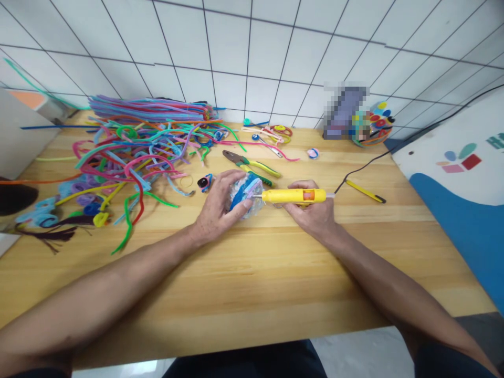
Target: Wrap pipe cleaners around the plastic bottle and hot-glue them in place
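My left hand (221,205) is closed around a round blue, white and lilac craft piece (247,193) with a glossy, clear-looking outer layer. In my right hand (315,212) is a yellow hot glue gun (293,196), held level with its nozzle pointing left. The nozzle tip meets or nearly meets the craft piece beside my left thumb; contact cannot be made out. A dark cord runs from near the back of the glue gun. Just beyond the craft piece lie green-and-yellow pliers (252,163).
Tangled pipe cleaners (129,152) cover the table's left side, with a bundle (149,108) behind. At the right lie a yellow utility knife (365,191) and a container of colourful bits (372,128). A tiled wall (228,42) borders the back.
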Demonstrator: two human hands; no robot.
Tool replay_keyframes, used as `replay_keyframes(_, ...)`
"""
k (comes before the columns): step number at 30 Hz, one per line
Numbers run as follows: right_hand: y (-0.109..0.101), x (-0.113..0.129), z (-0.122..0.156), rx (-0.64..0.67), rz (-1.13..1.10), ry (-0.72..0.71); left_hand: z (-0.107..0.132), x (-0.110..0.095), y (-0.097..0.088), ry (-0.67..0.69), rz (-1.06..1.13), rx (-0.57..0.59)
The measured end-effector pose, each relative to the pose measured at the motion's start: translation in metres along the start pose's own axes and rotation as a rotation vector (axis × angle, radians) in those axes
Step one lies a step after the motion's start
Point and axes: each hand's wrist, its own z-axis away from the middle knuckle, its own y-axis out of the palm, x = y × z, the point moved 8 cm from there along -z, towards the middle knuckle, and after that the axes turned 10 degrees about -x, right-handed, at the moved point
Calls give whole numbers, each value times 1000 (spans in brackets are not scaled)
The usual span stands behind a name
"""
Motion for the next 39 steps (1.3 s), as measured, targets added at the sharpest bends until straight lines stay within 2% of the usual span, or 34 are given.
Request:
replay_keyframes(17, -4, 4, -3, -72, 43, -40, 1, 2, 0, 11, 3, -11)
replay_keyframes(23, -1, 5, 0, -29, 32, -26, 1, 1, 0, 11, 3, -6)
replay_keyframes(28, -2, 10, 0, -38, 27, -91, 0, 2, 1, -2, -25, 2)
replay_keyframes(39, -1, -1, -1, -37, 84, -17, 1, 1, 0, 9, 0, -8)
